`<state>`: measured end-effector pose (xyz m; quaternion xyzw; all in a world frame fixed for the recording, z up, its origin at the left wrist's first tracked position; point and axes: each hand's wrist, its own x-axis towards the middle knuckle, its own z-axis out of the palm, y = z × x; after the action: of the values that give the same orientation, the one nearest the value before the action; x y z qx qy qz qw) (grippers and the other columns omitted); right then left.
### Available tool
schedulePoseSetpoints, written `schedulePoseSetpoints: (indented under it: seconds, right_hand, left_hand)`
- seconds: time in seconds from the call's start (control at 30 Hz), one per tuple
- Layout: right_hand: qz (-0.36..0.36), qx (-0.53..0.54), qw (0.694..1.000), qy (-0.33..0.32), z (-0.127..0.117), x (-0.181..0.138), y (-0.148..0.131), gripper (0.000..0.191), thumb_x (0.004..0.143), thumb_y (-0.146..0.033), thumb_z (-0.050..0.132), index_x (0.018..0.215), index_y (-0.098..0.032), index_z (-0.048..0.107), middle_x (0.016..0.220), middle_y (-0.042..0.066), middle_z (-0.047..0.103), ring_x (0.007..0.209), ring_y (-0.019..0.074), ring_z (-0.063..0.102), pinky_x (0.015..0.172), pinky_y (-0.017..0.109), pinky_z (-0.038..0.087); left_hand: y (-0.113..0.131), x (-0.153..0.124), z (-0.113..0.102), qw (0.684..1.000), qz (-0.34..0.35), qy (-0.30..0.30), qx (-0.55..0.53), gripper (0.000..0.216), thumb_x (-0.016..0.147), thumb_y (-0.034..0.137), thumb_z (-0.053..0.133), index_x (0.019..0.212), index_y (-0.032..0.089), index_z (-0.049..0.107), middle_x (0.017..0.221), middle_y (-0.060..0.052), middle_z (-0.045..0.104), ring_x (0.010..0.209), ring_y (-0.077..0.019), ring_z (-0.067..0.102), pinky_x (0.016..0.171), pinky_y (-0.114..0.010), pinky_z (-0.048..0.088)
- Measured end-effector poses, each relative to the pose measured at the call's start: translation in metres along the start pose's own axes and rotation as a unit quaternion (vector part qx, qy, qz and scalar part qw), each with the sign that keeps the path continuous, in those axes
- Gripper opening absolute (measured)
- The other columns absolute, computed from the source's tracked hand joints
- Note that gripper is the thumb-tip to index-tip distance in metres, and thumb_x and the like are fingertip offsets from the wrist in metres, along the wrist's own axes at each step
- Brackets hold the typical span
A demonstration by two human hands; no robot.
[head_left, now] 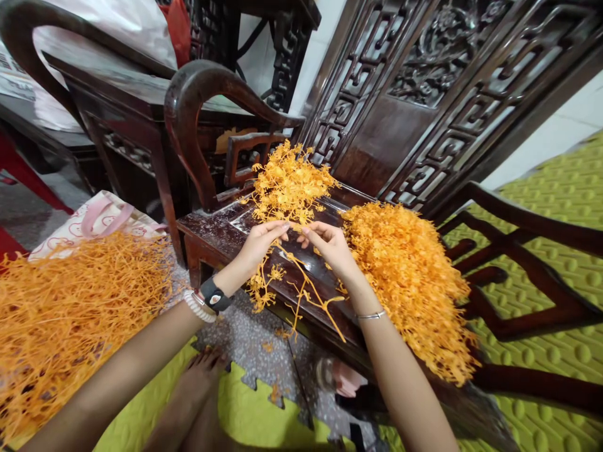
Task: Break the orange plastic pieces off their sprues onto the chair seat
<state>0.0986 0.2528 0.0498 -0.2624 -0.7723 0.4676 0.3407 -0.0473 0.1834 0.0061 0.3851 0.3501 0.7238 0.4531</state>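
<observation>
Both my hands meet over the seat of a dark carved wooden chair (221, 220). Fingers pinched, my left hand (261, 242) and my right hand (327, 245) grip an orange plastic-looking flower stem between them. A branching orange sprig (306, 285) hangs below the fingertips across the seat. Beyond the hands stands a pile of orange flower sprigs (292, 182). Right of my right hand is a larger heap of small orange pieces (405, 270). A few orange flower clusters (264, 285) droop over the front edge near my left wrist.
At the left lies a big mound of thin orange stems (80, 314), beside a pink-handled bag (103, 216). The chair's armrests (198, 94) rise at the left and right. Yellow-green foam mats (259, 402) cover part of the speckled floor, with orange bits scattered on it.
</observation>
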Motion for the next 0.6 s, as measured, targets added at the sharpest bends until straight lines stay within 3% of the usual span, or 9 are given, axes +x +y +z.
schedulePoseSetpoints:
  seconds: [0.23,0.33,0.47,0.6]
  right_hand:
    - [0.024,0.062,0.994,-0.085,0.010,-0.003,-0.002,0.017,0.077,-0.034,0.067,0.079,-0.018,0.061,0.069,-0.001,0.065,0.061,0.0098,0.057,0.066,0.026,0.045]
    - [0.029,0.078,0.993,-0.081,0.012,-0.005,-0.003,0.017,0.076,-0.032,0.070,0.079,-0.018,0.060,0.070,-0.001,0.065,0.062,0.0093,0.056,0.065,0.025,0.044]
    - [0.034,0.102,0.993,-0.048,0.012,-0.005,-0.005,0.020,0.072,-0.031,0.074,0.077,-0.018,0.059,0.067,-0.004,0.059,0.058,0.0066,0.049,0.058,0.022,0.037]
    - [0.057,0.095,0.991,-0.072,0.014,-0.005,-0.005,0.021,0.074,-0.034,0.071,0.080,-0.018,0.059,0.070,-0.002,0.059,0.061,0.0075,0.049,0.055,0.021,0.034]
  left_hand:
    - [0.000,0.003,-0.002,0.997,-0.050,-0.051,0.012,0.022,0.078,0.031,0.056,0.064,0.014,0.058,0.062,0.001,0.054,0.058,-0.0091,0.047,0.060,-0.023,0.036]
    - [0.001,0.003,-0.001,0.995,-0.049,-0.079,0.024,0.025,0.078,0.035,0.058,0.064,0.015,0.057,0.062,0.002,0.052,0.056,-0.0084,0.045,0.056,-0.022,0.033]
    - [0.004,0.001,0.001,0.995,-0.060,-0.072,0.024,0.027,0.081,0.038,0.057,0.066,0.015,0.056,0.061,0.002,0.050,0.055,-0.0081,0.043,0.056,-0.022,0.033]
    - [0.004,-0.002,0.003,0.992,-0.038,-0.110,0.058,0.033,0.083,0.045,0.054,0.067,0.016,0.054,0.061,0.002,0.049,0.055,-0.0079,0.043,0.055,-0.022,0.033]
